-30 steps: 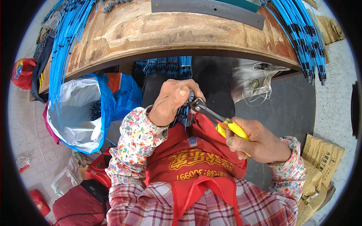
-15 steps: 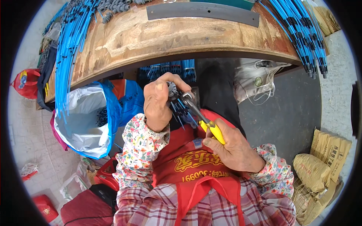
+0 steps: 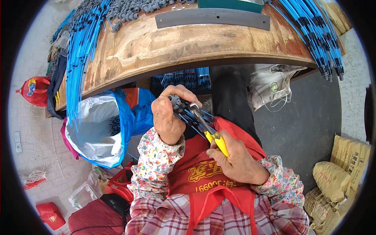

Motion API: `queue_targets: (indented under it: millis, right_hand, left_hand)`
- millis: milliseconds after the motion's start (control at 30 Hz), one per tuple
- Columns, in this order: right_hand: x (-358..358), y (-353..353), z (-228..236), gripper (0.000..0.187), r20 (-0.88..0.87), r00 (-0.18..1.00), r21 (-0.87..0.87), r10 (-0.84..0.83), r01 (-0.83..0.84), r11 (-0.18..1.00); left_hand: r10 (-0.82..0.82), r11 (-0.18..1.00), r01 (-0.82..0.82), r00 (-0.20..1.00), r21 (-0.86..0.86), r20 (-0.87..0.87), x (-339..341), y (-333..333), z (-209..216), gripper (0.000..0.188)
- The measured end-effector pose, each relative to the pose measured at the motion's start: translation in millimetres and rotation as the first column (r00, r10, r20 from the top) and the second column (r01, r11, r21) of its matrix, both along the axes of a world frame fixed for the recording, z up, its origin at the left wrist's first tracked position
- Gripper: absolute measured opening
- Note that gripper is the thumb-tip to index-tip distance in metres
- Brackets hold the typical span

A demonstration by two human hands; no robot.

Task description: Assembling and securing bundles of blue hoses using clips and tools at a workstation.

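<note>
Pliers (image 3: 203,120) meet a bundle of thin blue tubes (image 3: 192,123) in front of the table's (image 3: 235,45) near edge

The left hand (image 3: 169,120) holds the bundle above the person's lap, just out from the middle of the table's near edge. Its fingers are curled around the bundle's grey end, the index finger arching over the top and the thumb on the left side. The blue tubes slant down and to the right from that grip. The right hand (image 3: 239,159) has its fingers closed around the pliers' yellow handles, over a red apron (image 3: 213,174). The metal head points up and left, right beside the left fingers and over the tubes; whether its jaws bite on anything is too small to tell.

On the table, grey plastic fittings (image 3: 131,11) lie heaped toward the far left corner, and a grey flat strip (image 3: 211,18) sits in front of a green tray (image 3: 231,4) near the far edge. Blue strands (image 3: 84,51) hang over the left end, and black-banded blue strands (image 3: 319,37) over the right end. A white-lined blue sack (image 3: 127,131) stands open below the near left corner.
</note>
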State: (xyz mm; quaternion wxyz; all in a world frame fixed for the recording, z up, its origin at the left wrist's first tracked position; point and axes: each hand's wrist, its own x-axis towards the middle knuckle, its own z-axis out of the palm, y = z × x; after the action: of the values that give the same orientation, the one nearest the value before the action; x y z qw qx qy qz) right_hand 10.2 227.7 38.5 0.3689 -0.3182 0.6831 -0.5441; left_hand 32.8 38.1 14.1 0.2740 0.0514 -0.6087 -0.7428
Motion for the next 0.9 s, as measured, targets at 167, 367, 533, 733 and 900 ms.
queue_targets:
  millis: [167,367,533,733,900]
  right_hand:
    - [-8.0,-4.9,0.6,0.026,0.019,0.998,0.005,0.055,-0.055,0.998]
    - [-3.0,-15.0,-3.1,0.025,-0.068,0.996,-0.034,0.05,-0.053,0.998]
    - [6.3,-25.7,-11.0,0.021,-0.362,0.93,0.005,-0.061,0.067,0.998]
    - [-7.0,-22.9,-1.6,0.023,-0.441,0.897,0.02,-0.035,0.049,0.999]
    - [-31.1,-6.0,14.6,0.026,-0.254,0.963,-0.003,0.087,-0.091,0.996]
  left_hand:
    - [0.025,1.0,-0.025,0.999,0.0,-0.019,0.8,-2.5,-1.0,0.062]
    - [0.054,0.999,-0.054,0.998,0.004,-0.028,-1.6,-8.9,1.2,0.057]
    - [0.069,0.997,-0.068,0.997,-0.026,0.024,-9.7,-12.9,10.2,0.055]
    - [0.078,0.997,-0.078,0.997,-0.018,0.021,-10.8,-14.1,13.1,0.054]
    - [-0.039,0.998,0.04,0.999,-0.041,0.033,-7.9,-16.4,13.1,0.058]
